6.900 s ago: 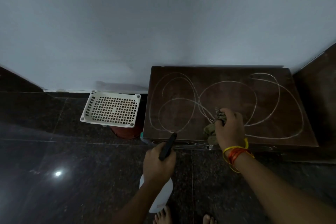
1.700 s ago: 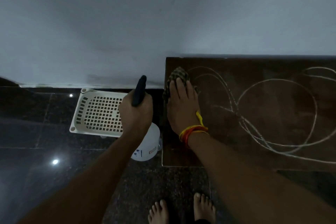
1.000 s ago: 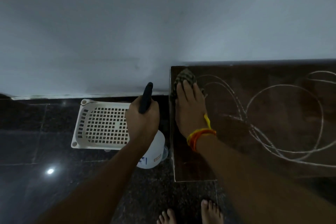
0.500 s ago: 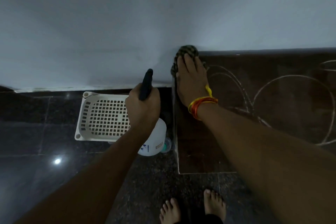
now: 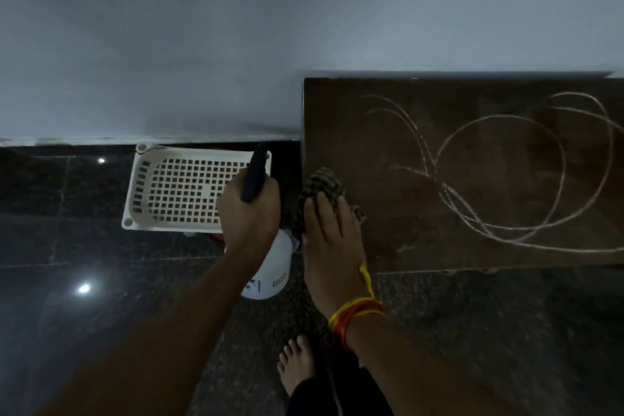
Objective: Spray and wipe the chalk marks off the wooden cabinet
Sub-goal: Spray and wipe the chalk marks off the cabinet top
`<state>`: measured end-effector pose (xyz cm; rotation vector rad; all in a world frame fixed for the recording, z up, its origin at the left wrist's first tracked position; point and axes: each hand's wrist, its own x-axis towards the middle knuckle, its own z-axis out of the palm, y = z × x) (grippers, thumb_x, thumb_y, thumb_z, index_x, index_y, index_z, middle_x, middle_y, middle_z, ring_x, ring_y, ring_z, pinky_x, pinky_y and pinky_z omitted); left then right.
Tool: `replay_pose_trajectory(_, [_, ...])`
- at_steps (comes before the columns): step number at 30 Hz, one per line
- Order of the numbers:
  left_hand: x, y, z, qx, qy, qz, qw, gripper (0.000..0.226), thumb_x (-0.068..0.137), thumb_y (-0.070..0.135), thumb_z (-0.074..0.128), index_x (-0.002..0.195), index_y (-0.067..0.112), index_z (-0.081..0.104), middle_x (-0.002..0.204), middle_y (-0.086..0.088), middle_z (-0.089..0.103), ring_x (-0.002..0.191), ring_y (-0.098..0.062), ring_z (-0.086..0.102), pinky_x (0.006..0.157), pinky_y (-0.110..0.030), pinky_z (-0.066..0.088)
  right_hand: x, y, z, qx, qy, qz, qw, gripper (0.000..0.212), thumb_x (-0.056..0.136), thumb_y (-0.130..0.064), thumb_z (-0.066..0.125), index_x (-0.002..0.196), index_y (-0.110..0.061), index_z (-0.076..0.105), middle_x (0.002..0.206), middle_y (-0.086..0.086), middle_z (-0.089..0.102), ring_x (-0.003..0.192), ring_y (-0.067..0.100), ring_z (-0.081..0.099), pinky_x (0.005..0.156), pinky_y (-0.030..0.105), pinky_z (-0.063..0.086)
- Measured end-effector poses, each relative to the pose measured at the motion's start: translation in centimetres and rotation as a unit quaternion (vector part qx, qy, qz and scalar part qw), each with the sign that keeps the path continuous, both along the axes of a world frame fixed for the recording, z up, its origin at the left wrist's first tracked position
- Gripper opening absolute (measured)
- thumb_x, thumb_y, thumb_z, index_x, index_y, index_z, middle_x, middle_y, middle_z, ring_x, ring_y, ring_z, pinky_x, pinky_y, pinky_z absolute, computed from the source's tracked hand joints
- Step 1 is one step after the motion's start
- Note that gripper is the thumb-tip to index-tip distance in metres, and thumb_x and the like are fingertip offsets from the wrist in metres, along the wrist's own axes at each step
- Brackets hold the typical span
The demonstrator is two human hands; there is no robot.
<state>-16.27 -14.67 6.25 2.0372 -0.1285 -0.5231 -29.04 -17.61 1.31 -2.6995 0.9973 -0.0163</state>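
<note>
Head view, looking down. Two hands, one cabinet, one cloth, one spray bottle, one basket.

Wooden cabinet point(image 5: 472, 179): dark brown top, far edge against the pale wall point(image 5: 236, 44), filling the right half of the scene. Chalk marks point(image 5: 499, 176): several overlapping looping white lines across the middle and right of the top; the left strip of the top, near the hand, shows none.

Right hand point(image 5: 332, 243): laid flat, fingers fairly straight and close together, pressing one dark checked cloth point(image 5: 320, 184) onto the cabinet's left edge. Cloth bunches out past the fingertips on the far side and hangs partly over the left edge. Wrist carries yellow and orange-red thread bands point(image 5: 354, 309) (count of strands not clear).

Left hand point(image 5: 248, 216): fingers wrapped around the head of one spray bottle point(image 5: 270, 267), held just left of the cabinet over the floor. Black nozzle sticks out past the knuckles toward the far side; white body shows below the hand.

One white perforated plastic basket point(image 5: 175, 189) lies upside down on the dark polished floor point(image 5: 67, 280), left of the left hand, near the wall.

One bare foot point(image 5: 297, 368) visible at the near edge, on the floor.
</note>
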Motion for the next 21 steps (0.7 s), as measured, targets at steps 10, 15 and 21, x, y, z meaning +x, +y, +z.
replay_pose_trajectory(10, [-2.9, 1.1, 1.1, -0.002, -0.011, -0.005, 1.0, 0.021, 0.087, 0.016, 0.055, 0.07, 0.002, 0.053, 0.056, -0.009, 0.046, 0.053, -0.025, 0.045, 0.052, -0.042, 0.046, -4.1, 0.2, -0.2, -0.013, -0.021, 0.001, 1.0, 0.054, 0.087, -0.023, 0.052, 0.139, -0.012, 0.041, 0.146, 0.011, 0.042, 0.135, 0.038, 0.036, 0.106, 0.051, 0.034])
replay_pose_trajectory(15, [-4.4, 1.2, 2.1, 0.026, -0.019, 0.004, 0.999, 0.023, 0.085, 0.022, 0.056, 0.072, 0.003, 0.055, 0.059, -0.014, 0.05, 0.055, -0.027, 0.047, 0.053, -0.048, 0.048, -8.7, -2.2, -0.4, -0.021, -0.008, 0.0, 1.0, 0.05, 0.093, -0.028, 0.035, 0.14, -0.013, 0.04, 0.146, 0.01, 0.04, 0.135, 0.035, 0.032, 0.107, 0.049, 0.032])
replay_pose_trajectory(21, [-6.3, -0.5, 2.8, 0.044, -0.044, -0.004, 0.998, 0.023, 0.085, 0.016, 0.056, 0.067, 0.001, 0.054, 0.06, -0.02, 0.055, 0.056, -0.038, 0.052, 0.058, -0.051, 0.053, -5.8, -6.0, -0.4, -0.024, -0.017, -0.004, 1.0, 0.049, 0.093, -0.028, 0.035, 0.139, -0.011, 0.042, 0.143, 0.013, 0.044, 0.134, 0.04, 0.036, 0.106, 0.052, 0.033])
